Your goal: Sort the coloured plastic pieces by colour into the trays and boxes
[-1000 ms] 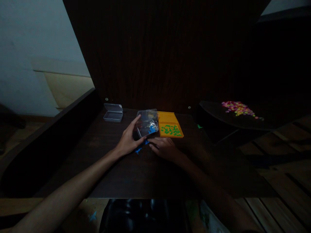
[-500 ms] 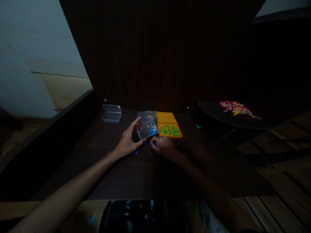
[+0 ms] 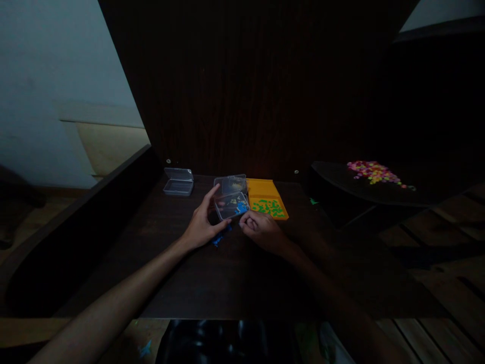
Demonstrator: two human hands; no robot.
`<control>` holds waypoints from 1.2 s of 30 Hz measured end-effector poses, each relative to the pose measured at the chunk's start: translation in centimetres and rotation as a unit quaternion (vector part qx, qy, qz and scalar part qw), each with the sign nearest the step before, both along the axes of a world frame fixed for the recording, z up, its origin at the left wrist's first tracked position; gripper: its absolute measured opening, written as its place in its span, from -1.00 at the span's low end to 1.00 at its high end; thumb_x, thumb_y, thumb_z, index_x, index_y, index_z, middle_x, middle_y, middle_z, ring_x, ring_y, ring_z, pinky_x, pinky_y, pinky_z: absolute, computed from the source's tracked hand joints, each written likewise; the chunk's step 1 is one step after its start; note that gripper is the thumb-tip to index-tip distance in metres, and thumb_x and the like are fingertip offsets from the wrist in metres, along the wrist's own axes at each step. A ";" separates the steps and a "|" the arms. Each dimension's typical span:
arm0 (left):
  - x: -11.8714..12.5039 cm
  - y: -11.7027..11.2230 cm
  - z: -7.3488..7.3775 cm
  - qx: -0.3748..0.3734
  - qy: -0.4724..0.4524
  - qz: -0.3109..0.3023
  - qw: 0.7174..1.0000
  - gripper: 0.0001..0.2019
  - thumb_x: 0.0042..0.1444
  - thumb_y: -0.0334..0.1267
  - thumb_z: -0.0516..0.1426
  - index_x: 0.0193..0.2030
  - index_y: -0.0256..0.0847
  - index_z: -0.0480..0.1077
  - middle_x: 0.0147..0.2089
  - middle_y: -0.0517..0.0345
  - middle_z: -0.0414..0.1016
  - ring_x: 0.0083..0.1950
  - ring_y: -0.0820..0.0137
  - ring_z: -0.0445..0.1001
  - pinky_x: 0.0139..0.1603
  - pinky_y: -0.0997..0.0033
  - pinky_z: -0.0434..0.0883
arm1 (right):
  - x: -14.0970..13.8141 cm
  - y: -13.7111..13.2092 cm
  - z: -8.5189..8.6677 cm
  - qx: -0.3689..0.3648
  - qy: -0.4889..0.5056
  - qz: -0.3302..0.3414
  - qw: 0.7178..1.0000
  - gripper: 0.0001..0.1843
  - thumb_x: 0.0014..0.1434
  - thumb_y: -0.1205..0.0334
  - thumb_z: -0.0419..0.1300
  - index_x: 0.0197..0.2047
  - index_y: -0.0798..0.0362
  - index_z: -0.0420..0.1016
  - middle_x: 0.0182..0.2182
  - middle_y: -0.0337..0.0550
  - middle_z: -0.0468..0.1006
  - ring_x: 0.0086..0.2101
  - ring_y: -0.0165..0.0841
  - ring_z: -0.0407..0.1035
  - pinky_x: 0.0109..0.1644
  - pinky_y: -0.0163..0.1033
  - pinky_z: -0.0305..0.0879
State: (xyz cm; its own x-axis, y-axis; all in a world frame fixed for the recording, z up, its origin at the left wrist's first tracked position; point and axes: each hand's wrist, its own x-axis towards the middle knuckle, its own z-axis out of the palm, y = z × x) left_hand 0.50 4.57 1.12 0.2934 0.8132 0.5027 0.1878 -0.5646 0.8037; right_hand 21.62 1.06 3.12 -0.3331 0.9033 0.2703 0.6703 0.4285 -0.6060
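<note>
My left hand [image 3: 200, 227] grips the near left side of a small clear plastic box [image 3: 230, 205] that holds blue pieces, with its lid [image 3: 230, 184] open behind it. My right hand [image 3: 259, 230] is curled in a pinch at the box's near right corner; what its fingertips hold is too small to make out. A few blue pieces [image 3: 219, 239] lie on the dark table [image 3: 212, 273] under my left hand. An orange tray [image 3: 265, 194] with green pieces [image 3: 270, 207] sits just right of the clear box.
Another clear box [image 3: 178, 181] stands open at the back left of the table. A dark board wall rises behind. To the right, a dark curved surface carries a heap of pink and yellow pieces [image 3: 373, 171]. A raised side panel borders the left.
My right hand has moved from the table surface up to the box's near right corner and closed its fingers into a pinch. My left hand has stayed on the box.
</note>
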 end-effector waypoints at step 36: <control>1.1 -1.6 0.1 -0.015 0.038 -0.063 0.997 -0.12 0.03 -0.27 0.30 0.44 -0.05 -0.04 0.31 -0.10 0.31 0.11 0.16 0.51 0.18 -0.02 0.48 | 1.1 0.8 -0.2 0.199 0.032 -0.028 0.979 -0.85 0.22 0.31 0.22 -0.25 0.00 0.66 -0.34 -0.13 0.59 -0.26 -0.27 0.42 -0.14 -0.15 0.36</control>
